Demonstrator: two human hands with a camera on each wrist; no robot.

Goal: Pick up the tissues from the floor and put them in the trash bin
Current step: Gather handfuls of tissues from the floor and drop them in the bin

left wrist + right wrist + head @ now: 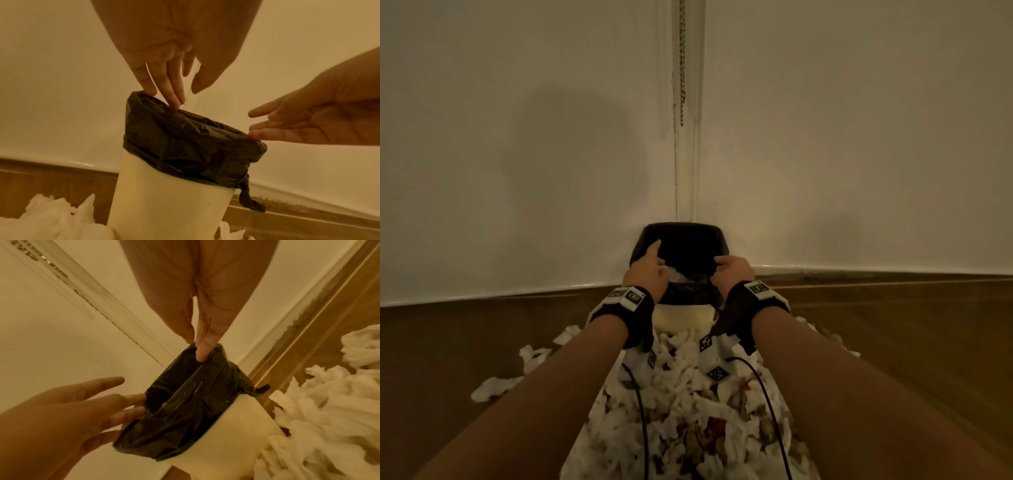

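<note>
A white trash bin (681, 317) lined with a black bag (191, 138) stands in the room's corner. A crumpled white tissue (674, 274) shows inside its mouth. My left hand (654, 260) is at the left rim, its straight fingers (176, 104) touching the bag's edge and the thumb held apart. On the right rim, the fingertips of my right hand (722, 265) rest straight on the bag (185, 402). Neither hand holds a tissue. A big heap of white tissues (688, 411) lies on the floor in front of the bin, between my forearms.
Two pale walls meet just behind the bin, with a bead chain (682, 68) hanging in the corner. White skirting runs along the brown wooden floor (448, 342). Loose tissues (493, 387) lie to the left of the heap. Black cables (642, 411) trail from my wrists.
</note>
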